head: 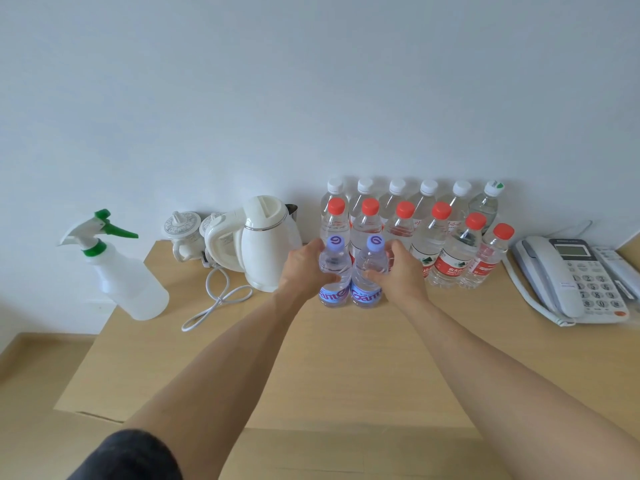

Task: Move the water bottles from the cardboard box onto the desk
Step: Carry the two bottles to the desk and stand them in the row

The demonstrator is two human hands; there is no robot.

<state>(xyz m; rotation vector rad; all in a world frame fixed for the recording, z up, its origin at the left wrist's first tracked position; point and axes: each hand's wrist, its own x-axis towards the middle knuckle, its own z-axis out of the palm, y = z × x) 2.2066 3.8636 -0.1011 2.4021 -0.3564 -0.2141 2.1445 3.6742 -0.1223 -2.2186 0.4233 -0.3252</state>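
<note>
Purple-capped clear plastic bottles (334, 271) (369, 271), one gripped in each of the hands (301, 268) (401, 268), should settle flat on the pale wooden worktop (346, 358), six o'clock of the red-capped row (401, 223), before fingers loosen.

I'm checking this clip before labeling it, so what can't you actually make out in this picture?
Head view only:
- Cardboard box: not in view, so bottles left inside cannot be counted.
- White-capped bottles: bodies hidden behind the red-capped bottles.
- Teapots: the second is mostly hidden by the kettle.
- Phone: right side cut off by the frame edge.
</note>
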